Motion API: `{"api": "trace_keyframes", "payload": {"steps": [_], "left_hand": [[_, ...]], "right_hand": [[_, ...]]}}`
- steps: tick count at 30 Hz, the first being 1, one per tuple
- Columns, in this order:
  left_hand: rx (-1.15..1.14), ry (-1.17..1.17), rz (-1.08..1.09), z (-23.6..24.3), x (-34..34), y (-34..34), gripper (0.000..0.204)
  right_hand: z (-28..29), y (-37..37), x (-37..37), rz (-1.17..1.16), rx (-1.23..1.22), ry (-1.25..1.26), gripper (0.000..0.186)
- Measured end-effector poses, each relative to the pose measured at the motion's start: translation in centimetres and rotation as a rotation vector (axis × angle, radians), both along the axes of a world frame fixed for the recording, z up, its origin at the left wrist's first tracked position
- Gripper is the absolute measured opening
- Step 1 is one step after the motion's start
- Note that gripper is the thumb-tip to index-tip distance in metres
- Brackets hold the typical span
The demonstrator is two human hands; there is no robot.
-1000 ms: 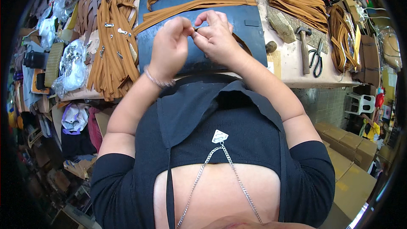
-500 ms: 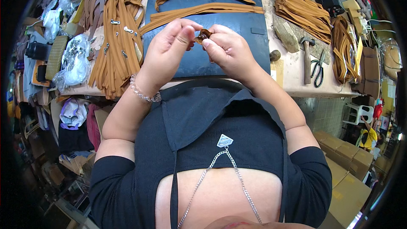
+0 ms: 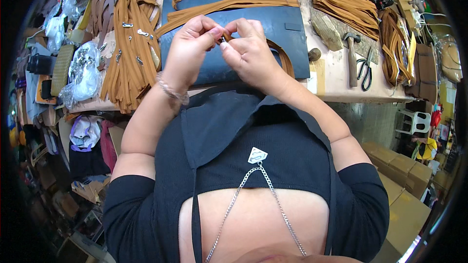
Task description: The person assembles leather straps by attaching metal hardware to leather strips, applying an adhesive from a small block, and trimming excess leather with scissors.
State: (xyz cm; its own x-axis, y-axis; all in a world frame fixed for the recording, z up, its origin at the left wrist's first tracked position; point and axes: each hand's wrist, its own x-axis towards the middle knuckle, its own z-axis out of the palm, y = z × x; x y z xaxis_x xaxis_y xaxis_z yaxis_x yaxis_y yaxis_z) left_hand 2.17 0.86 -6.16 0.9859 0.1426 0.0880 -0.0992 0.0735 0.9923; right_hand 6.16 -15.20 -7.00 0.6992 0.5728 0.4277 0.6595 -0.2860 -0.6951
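My left hand and my right hand meet above the dark blue board, fingertips pinched close together. Between them is the end of a brown zipper, whose tape loops out from behind my right hand and down to the board. A small silvery piece, perhaps a zipper slider, glints between my thumb tips; the fingers mostly hide it. Two more brown zipper strips lie across the far part of the board. To the left, silver zipper sliders rest on a pile of brown zippers.
On the right are a hammer, black-handled scissors, a worn block, a round knob and a bundle of zippers. Plastic bags crowd the left side. Cardboard boxes stand low at right.
Both hands have drawn in fingertip to fingertip, my right hand moving left. A loop of the brown zipper now shows beyond my right hand, and a silvery piece shows at the thumbs.
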Motion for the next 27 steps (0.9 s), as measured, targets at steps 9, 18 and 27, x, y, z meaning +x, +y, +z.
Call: {"api": "trace_keyframes", "payload": {"steps": [9, 18, 27], "left_hand": [[-0.048, 0.054, 0.007, -1.9, 1.0, 0.2, 0.004], [0.3, -0.161, 0.124, -0.4, -0.3, -0.3, 0.004], [0.669, -0.204, 0.018, 0.9, -0.9, -0.7, 0.003]], "right_hand": [[-0.9, -0.5, 1.2, -0.044, -0.117, -0.015, 0.025], [-0.2, -0.9, 0.9, -0.099, -0.257, -0.035, 0.022], [-0.3, -0.4, 0.1, 0.247, 0.306, 1.153, 0.017]]}}
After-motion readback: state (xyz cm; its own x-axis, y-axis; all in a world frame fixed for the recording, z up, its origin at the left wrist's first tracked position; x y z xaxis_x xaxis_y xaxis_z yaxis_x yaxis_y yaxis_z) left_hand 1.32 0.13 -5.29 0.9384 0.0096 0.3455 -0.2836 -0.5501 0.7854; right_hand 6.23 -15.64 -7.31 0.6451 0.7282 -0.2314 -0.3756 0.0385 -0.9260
